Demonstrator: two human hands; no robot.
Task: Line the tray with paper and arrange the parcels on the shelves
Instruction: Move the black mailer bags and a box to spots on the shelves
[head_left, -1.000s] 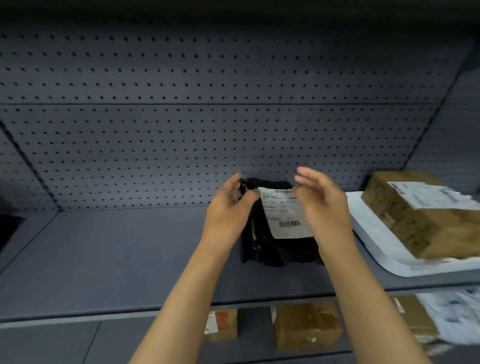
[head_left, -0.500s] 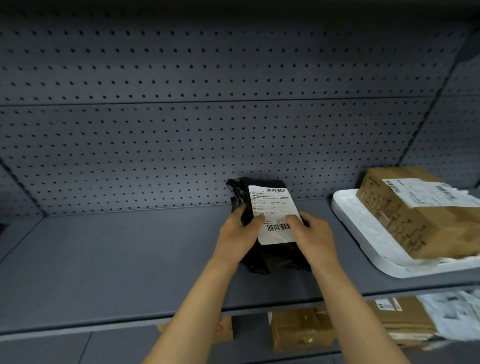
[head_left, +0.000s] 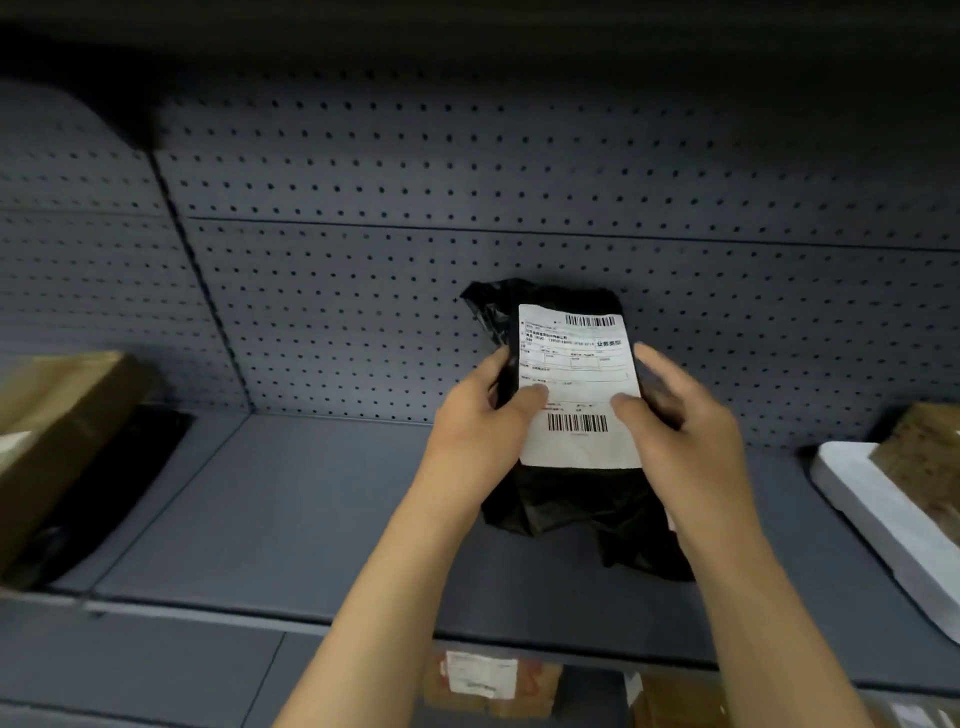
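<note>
A black plastic parcel (head_left: 566, 509) with a white shipping label stands tilted on the grey shelf (head_left: 311, 519), its top leaning toward the pegboard back. My left hand (head_left: 478, 431) grips its left edge, thumb on the label. My right hand (head_left: 675, 431) holds its right edge, thumb near the lower barcode. At the far right sits a white tray (head_left: 883, 519) with a brown cardboard parcel (head_left: 919, 457) on it, both cut off by the frame edge.
A brown cardboard box (head_left: 57, 436) lies over a black item (head_left: 109, 488) on the neighbouring shelf bay at left. Below, the lower shelf holds several brown parcels (head_left: 488, 680). The perforated back panel (head_left: 467, 182) closes the rear.
The view has shifted left, so the tray now sits at the right edge and the left box appears. Both hands have closed on the black parcel and hold it more upright.
</note>
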